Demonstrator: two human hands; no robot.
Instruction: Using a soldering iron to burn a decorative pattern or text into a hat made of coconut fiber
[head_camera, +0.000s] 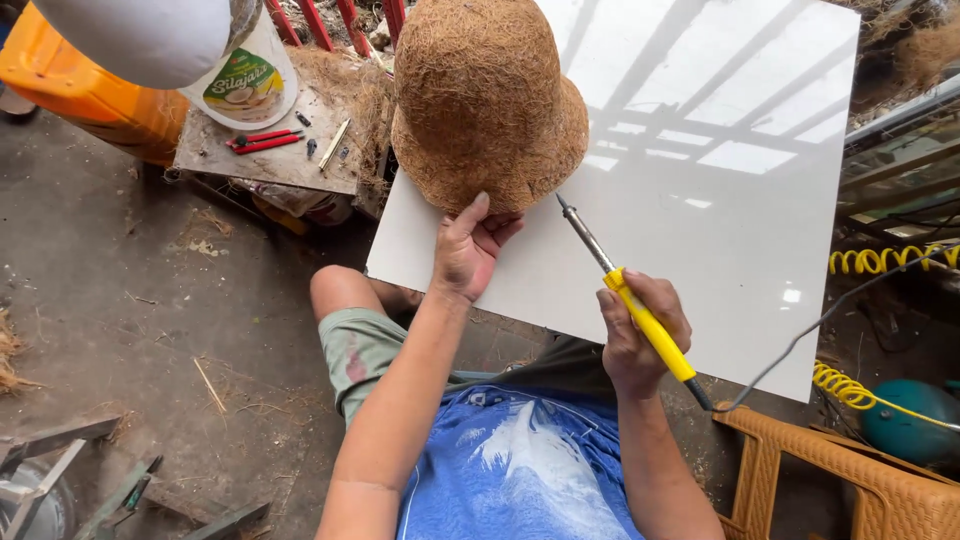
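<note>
Coconut-fibre brown and rough all over, the bell-shaped coir pot stood mouth-down at the far left of the glossy white square board that served as the bench. Its shape looked fully formed, with a flared rim; no scorch marks or trimmed patches could be made out on the side facing the camera, so any finishing with the hot tool seemed barely begun or not yet visible.

The person's left hand reached to the near rim of the pot, thumb raised against the fibre and fingers curled underneath the edge, a light steadying grip rather than a full clasp. The right hand was closed firmly around the yellow handle of a soldering iron, whose metal tip pointed up-left and hung just beside the pot's right rim, apparently not touching it. A grey cord trailed away to the right toward a woven wicker chair.
</note>
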